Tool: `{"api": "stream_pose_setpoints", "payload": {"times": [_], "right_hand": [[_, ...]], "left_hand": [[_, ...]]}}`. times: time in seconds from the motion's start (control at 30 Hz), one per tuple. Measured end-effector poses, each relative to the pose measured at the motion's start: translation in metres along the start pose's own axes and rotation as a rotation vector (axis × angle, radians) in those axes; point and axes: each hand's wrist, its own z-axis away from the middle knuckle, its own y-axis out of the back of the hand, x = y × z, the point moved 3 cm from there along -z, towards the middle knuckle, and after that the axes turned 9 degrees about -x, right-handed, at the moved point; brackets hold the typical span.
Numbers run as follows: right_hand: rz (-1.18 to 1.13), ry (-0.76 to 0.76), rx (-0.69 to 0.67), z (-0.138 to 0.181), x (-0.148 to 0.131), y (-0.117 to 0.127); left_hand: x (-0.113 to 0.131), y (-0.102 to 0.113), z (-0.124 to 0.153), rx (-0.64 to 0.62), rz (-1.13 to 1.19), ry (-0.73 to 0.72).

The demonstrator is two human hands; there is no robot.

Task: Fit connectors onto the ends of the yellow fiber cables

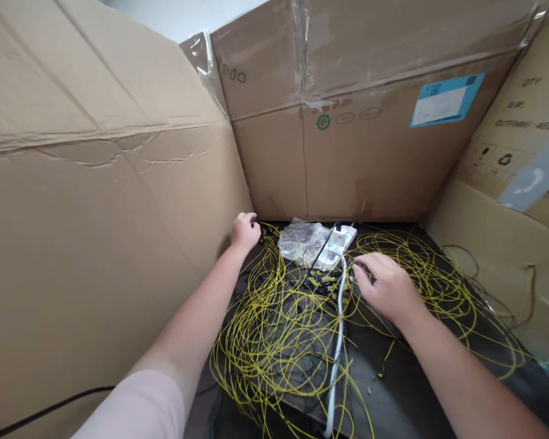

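Note:
A tangle of thin yellow wires [274,329] lies spread over a dark surface [384,378]. My left hand [244,231] reaches to the far left corner by the cardboard wall, its fingers curled on something I cannot make out. My right hand [387,283] hovers over the wires right of a white cable [336,347], fingers bent and pinched near a yellow strand. The white cable runs up to a white power strip [337,245], beside a crumpled clear plastic bag [302,241].
Tall cardboard boxes [96,201] wall the space on the left, back and right; the back one carries a blue-and-white label [446,99]. Small dark and yellow connectors [322,280] lie by the power strip. A black cable [41,411] runs at lower left.

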Motion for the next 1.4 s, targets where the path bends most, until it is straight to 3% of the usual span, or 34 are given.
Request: {"api": "stream_pose_setpoints", "payload": {"times": [0.1, 0.17, 0.3, 0.43, 0.53, 0.67, 0.8, 0.9, 1.0, 1.4], "right_hand": [[0.005, 0.012, 0.003, 0.0, -0.003, 0.002], [0.006, 0.032, -0.004, -0.001, -0.01, 0.004], [-0.035, 0.109, -0.032, -0.001, -0.036, 0.008], [-0.082, 0.193, -0.085, -0.001, -0.056, 0.005], [-0.104, 0.224, -0.17, 0.001, -0.058, -0.005], [-0.18, 0.186, -0.207, 0.004, -0.052, -0.016], [-0.447, 0.05, -0.207, 0.004, -0.05, -0.023], [-0.611, -0.038, -0.257, 0.004, -0.049, -0.029], [-0.634, -0.057, -0.293, 0.004, -0.049, -0.034], [-0.294, 0.04, -0.466, 0.006, -0.058, -0.049]], "left_hand": [[0.035, 0.023, 0.02, 0.157, 0.088, -0.152], [0.065, 0.034, 0.042, 0.164, 0.091, -0.285], [0.118, 0.038, 0.092, -0.03, 0.094, -0.494], [0.142, 0.02, 0.123, -0.301, 0.268, -0.504], [0.143, 0.005, 0.127, -0.482, 0.487, -0.382], [0.135, -0.006, 0.122, -0.596, 0.865, -0.221], [0.124, -0.013, 0.119, -0.64, 1.189, -0.302], [0.116, -0.022, 0.12, -0.683, 1.249, -0.425], [0.111, -0.032, 0.122, -0.69, 1.299, -0.496], [0.11, -0.033, 0.134, -0.614, 1.138, -0.582]]}}
